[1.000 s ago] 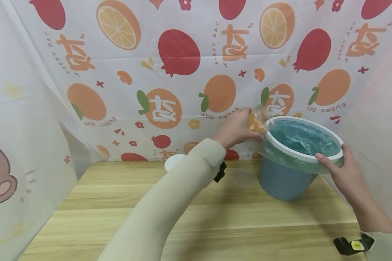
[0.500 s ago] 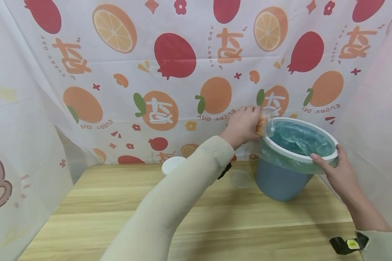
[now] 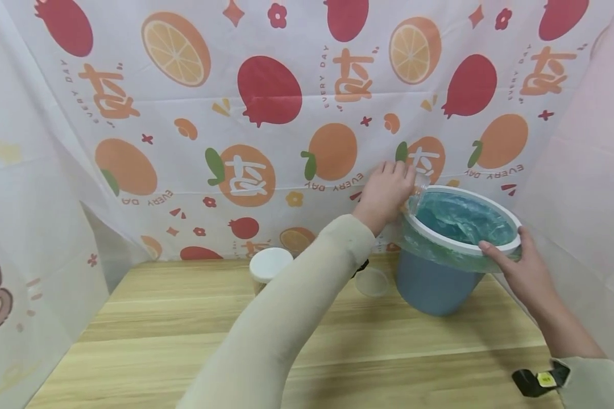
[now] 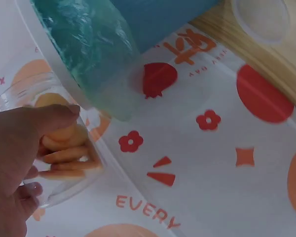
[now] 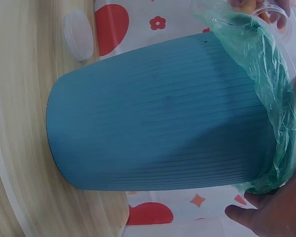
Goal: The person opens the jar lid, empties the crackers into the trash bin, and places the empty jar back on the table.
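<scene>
My left hand (image 3: 389,193) grips a clear plastic jar (image 3: 420,190) tipped at the left part of a trash bin's rim. Yellow-orange flat, rounded pieces (image 4: 69,158) lie inside the jar, and in the left wrist view my thumb presses over its side. The blue trash bin (image 3: 435,289) leans on the table, with a white ring (image 3: 491,247) around its mouth and a green plastic bag (image 3: 455,213) lining it. On the near right side my right hand (image 3: 529,272) holds the ring, thumb on top and fingers outside. Much of the jar is hidden behind my left hand in the head view.
A clear round lid (image 3: 372,282) lies on the wooden table (image 3: 158,341) left of the bin. Farther left, a container with a white lid (image 3: 271,262) stands partly behind my left sleeve. A fruit-printed cloth (image 3: 271,136) hangs close behind the bin.
My left hand has moved toward the bin and turned the jar, so its mouth overlaps the ring. More of the white-lidded container shows. My right hand keeps its hold on the ring.
</scene>
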`<move>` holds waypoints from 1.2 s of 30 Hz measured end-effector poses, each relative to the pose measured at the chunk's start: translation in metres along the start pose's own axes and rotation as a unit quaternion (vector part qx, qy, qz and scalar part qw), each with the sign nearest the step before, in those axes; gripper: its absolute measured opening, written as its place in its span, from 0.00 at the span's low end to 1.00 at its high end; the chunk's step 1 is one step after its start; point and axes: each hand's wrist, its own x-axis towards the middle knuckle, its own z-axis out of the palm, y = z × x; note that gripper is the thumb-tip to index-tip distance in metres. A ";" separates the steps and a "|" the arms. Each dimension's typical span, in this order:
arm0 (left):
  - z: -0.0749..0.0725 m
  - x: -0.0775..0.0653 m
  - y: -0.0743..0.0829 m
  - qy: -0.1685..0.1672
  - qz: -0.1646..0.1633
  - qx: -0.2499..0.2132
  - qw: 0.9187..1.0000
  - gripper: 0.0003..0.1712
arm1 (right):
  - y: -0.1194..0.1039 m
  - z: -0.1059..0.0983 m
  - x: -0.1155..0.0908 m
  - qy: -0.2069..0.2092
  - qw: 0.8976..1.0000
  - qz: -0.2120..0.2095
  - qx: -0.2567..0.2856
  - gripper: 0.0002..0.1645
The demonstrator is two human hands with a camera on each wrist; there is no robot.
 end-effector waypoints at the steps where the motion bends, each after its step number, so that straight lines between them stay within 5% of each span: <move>1: 0.000 0.001 0.002 -0.002 0.000 0.010 1.000 0.45 | 0.000 0.000 0.000 -0.001 1.000 0.003 -0.004 0.63; 8: 0.003 0.004 0.008 0.029 -0.001 0.049 0.998 0.42 | -0.001 0.001 0.000 0.003 1.000 0.008 -0.007 0.64; 16: 0.016 0.005 0.005 0.053 -0.019 0.028 0.998 0.49 | -0.003 0.003 0.000 0.004 1.000 0.009 0.000 0.64; 26: 0.008 0.014 0.016 0.083 0.059 0.135 0.986 0.36 | -0.004 0.002 0.001 0.007 1.000 0.011 -0.007 0.64; 36: 0.006 0.019 0.030 0.095 0.090 0.202 0.971 0.35 | -0.006 0.003 0.000 0.007 1.000 0.016 -0.006 0.64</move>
